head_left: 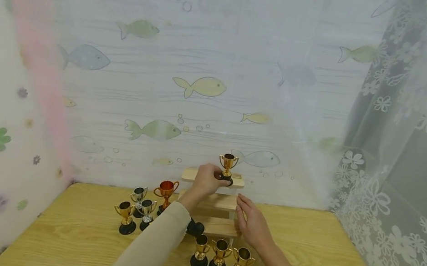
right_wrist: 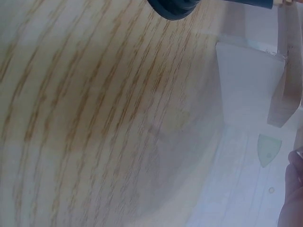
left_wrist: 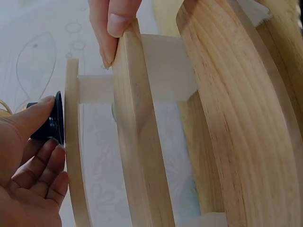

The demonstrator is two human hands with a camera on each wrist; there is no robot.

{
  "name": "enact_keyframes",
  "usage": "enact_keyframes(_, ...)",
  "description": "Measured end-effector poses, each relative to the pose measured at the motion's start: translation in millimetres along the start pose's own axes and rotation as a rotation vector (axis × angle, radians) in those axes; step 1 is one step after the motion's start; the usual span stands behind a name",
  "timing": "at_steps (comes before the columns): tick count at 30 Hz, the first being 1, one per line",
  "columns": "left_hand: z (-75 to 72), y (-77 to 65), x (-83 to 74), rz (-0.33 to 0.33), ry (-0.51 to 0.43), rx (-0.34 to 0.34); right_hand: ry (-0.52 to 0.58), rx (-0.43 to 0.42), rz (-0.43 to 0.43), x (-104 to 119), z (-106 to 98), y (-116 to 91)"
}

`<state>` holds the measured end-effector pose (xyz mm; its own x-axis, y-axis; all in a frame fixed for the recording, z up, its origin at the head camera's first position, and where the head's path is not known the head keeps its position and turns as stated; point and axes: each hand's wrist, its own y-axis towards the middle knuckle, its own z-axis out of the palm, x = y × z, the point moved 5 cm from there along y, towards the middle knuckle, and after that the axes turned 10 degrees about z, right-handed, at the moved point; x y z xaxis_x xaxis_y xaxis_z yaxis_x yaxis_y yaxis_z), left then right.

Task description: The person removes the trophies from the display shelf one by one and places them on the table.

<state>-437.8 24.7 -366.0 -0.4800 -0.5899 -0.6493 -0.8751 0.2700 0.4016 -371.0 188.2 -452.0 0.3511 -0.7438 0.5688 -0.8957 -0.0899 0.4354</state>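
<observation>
In the head view, my left hand (head_left: 207, 181) pinches the black base of a gold trophy cup (head_left: 227, 163) on the top step of a wooden stand (head_left: 220, 201). The left wrist view shows that black base (left_wrist: 57, 118) against the top step, with thumb and fingers around it. My right hand (head_left: 253, 221) touches the right end of the middle step with nearly straight fingers. Its thumb and fingertips (left_wrist: 119, 25) show on that step in the left wrist view. Only a sliver of the right hand appears in the right wrist view.
Three gold trophies (head_left: 219, 258) stand before the stand. Left of it are a red-orange trophy (head_left: 166, 189), silver trophies (head_left: 147, 209) and another gold trophy (head_left: 125, 214). Black bases (head_left: 195, 228) show partly behind the sleeves. A fish-patterned curtain (head_left: 199, 117) hangs behind the wooden table (head_left: 70, 231).
</observation>
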Motion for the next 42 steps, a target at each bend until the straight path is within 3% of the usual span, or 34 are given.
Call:
enact_keyframes(8,-6.7,-8.2,-0.6,0.036,0.002,0.014,-0.017,-0.006,0.003,0,1,0)
enact_keyframes(18,-12.9,-13.8,-2.6,0.019,-0.011,0.023,-0.024,-0.01,-0.003,1,-1,0)
enact_keyframes(36,-20.8,-24.9,2.0,0.089,0.048,0.029,-0.012,-0.009,-0.006,-1,1,-1)
enact_keyframes(42,-25.2,-34.1,0.5,0.077,0.003,0.035,-0.01,-0.016,-0.017,2,-1,-1)
